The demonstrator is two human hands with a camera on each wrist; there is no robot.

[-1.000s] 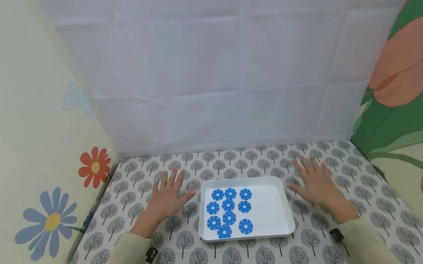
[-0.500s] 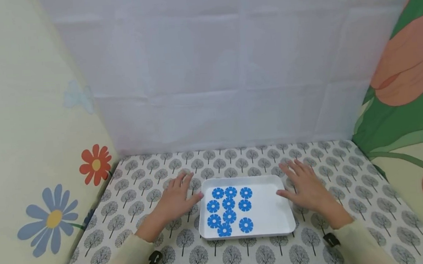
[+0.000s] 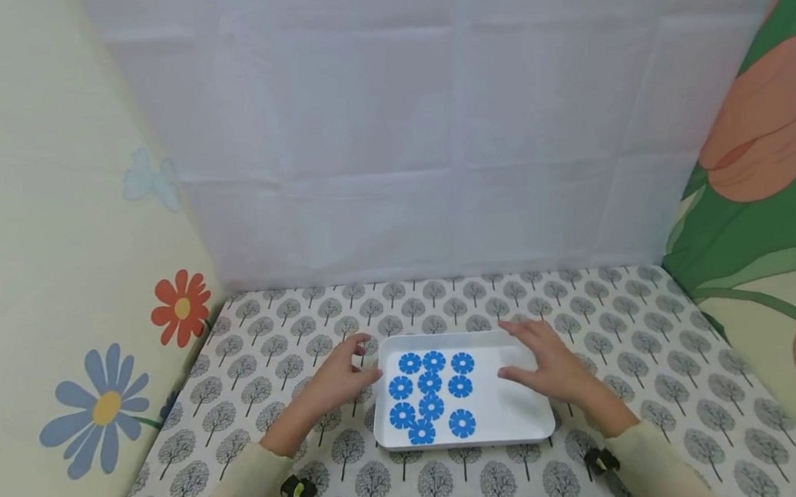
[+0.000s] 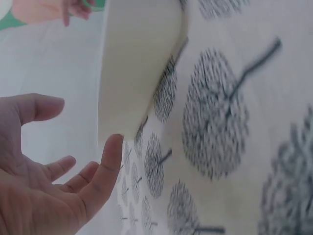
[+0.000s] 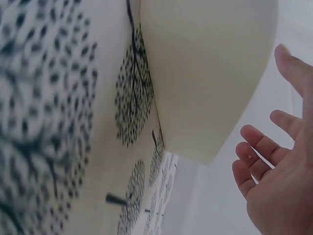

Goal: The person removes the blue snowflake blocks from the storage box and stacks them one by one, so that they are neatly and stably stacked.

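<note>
A shallow white tray (image 3: 514,421) lies on the cloth between my hands. Several blue notched discs (image 3: 459,386), like flower-shaped snap pieces, lie flat in its left and middle part, some overlapping. My left hand (image 3: 334,376) hovers by the tray's left rim, fingers loosely bent, nothing in it. In the left wrist view, one fingertip of this hand (image 4: 54,196) is near the tray's corner; contact cannot be told. My right hand (image 3: 552,365) is over the tray's right side, thumb and fingers spread apart. The right wrist view has the same hand (image 5: 279,186) beside the tray wall (image 5: 205,73), holding nothing.
A cloth with grey tree prints (image 3: 497,476) covers the table. Behind it hangs a creased white sheet (image 3: 390,141). Flower-printed panels stand at the left (image 3: 38,250) and right (image 3: 737,332). Each wrist wears a small dark device.
Both hands have moved inward toward the tray, and their spread fingers have bent more. The right hand came from beside the tray to over its right part. Tray and discs stay put.
</note>
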